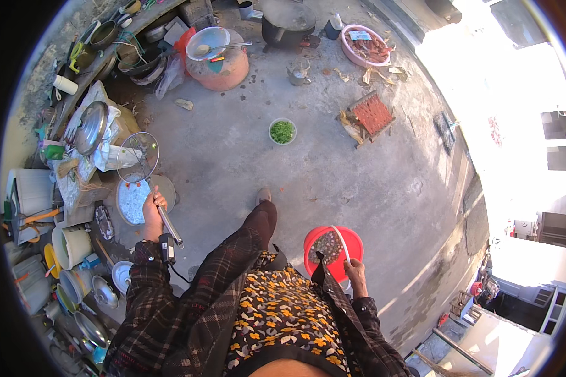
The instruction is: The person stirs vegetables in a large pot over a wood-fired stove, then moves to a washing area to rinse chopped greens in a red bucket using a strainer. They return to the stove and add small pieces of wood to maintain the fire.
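My left hand [154, 207] grips the metal handle of a round wire-mesh skimmer [138, 158], its basket pointing away from me. Below the skimmer, on the floor, lies a wide round basin or lid [133, 202] with a pale, patterned surface. On my other side, my right hand [355, 269] is closed around the white bail handle [343, 242] of a red plastic bucket [353, 238]. Small greyish, rounded pieces [327, 247] show inside the bucket; what they are I cannot tell. Farther ahead, a bowl of chopped greens [282, 131] sits on the concrete.
A dark pot [287, 35] steams at the back. Left of it, a basin with a ladle [209, 43] rests on a round reddish stand [221, 75]. A kettle [298, 74], a small red-topped stool [372, 113] and a pink basin [365, 45] stand ahead. Pots and pails [70, 247] crowd the left.
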The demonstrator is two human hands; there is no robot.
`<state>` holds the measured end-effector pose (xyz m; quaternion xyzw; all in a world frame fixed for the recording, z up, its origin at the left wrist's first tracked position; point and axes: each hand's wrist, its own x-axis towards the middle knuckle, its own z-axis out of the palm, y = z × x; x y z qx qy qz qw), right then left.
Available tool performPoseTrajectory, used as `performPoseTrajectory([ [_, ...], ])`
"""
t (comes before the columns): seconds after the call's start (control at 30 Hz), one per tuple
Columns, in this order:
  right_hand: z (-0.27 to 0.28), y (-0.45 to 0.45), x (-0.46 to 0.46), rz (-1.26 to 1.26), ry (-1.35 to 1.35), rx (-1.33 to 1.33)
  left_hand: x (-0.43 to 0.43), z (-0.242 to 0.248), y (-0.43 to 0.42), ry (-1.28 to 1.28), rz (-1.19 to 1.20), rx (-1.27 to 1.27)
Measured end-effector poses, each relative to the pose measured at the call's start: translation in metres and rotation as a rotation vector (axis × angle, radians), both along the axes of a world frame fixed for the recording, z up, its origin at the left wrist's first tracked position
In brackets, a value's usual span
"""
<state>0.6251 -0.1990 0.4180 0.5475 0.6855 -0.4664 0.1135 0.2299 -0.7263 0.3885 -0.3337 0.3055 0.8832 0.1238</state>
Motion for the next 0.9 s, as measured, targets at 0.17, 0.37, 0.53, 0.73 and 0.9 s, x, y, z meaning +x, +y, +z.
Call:
performPoseTrajectory([
  [0.17, 0.047, 0.102, -0.126, 0.216, 0.045, 0.117, -0.066, -0.013, 0.087, 0.038, -0.004, 0.067],
  [0.37, 0.095, 0.195, -0.283, 0.494, 0.049, 0.179, -0.128, 0.003, 0.175, 0.099, 0.002, 0.099],
  [0.53, 0.090, 0.264, -0.408, 0.698, 0.138, 0.087, -0.157, -0.002, 0.243, 0.095, 0.147, -0.005],
  [0.73, 0.052, 0.321, -0.558, 1.019, 0.331, -0.030, -0.152, -0.002, 0.318, 0.038, 0.414, -0.003],
  [0.9, 0.031, 0.324, -0.658, 1.226, 0.453, -0.082, -0.145, 0.005, 0.368, 0.036, 0.468, -0.054],
])
